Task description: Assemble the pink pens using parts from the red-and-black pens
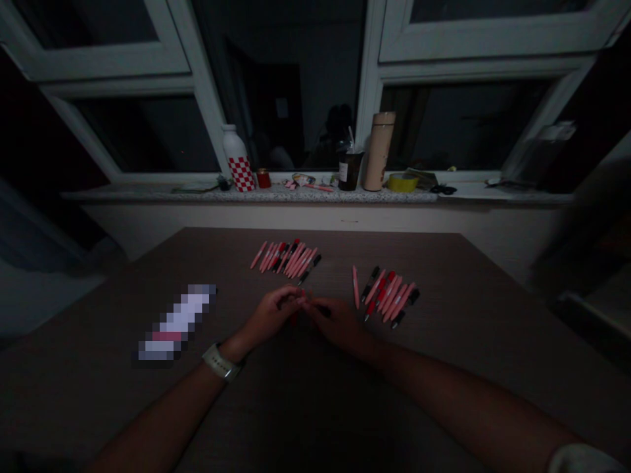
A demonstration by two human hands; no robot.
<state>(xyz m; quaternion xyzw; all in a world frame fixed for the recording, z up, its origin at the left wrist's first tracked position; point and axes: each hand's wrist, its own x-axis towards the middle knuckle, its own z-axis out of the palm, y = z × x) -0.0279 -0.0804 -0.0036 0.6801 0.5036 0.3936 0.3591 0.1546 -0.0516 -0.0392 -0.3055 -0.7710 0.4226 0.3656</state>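
My left hand [280, 307] and my right hand [338, 322] meet over the middle of the table, fingertips pinched together. Between them is something small and reddish, too dark and too covered by the fingers to name. A dark tip shows by my right fingers. Just beyond my left hand lies a row of pens [286, 258], mostly pink with some red and black ones. To the right of my right hand is a second group of pens [389, 295] in the same colours, lying side by side at a slant. One pink pen [355, 287] lies at that group's left end.
A blurred-out pale object [180, 322] lies on the table [148, 269] at left. Along the windowsill [296, 194] stand a checkered white bottle [240, 161], a red jar [263, 178], a dark drink cup [350, 171], a tan flask [379, 154] and yellow tape [402, 183].
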